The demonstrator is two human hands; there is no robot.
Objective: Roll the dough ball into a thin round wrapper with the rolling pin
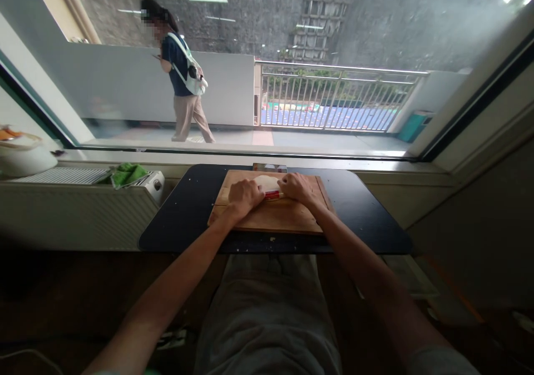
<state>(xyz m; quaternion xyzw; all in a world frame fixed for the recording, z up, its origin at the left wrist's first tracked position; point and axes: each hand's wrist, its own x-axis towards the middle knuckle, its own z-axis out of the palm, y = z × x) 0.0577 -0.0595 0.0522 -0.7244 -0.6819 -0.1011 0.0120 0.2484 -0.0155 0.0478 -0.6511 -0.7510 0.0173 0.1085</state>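
A flat, pale piece of dough [267, 183] lies on a wooden cutting board [277, 216]. Across its near edge runs a rolling pin [273, 195] with a red band or label at its middle. My left hand [246, 193] is closed around the pin's left part, and my right hand [295, 186] is closed around its right part. Both hands rest low over the board, a short gap apart. The ends of the pin are hidden under my fingers, and part of the dough is covered too.
The board sits on a dark table [367, 219] with pale crumbs. Behind the board lies a small box-like item [270, 167]. At left, a radiator [83, 213] carries a green cloth [128, 174]; a white pot [25, 155] stands nearby. Beyond the window walks a person [179, 74].
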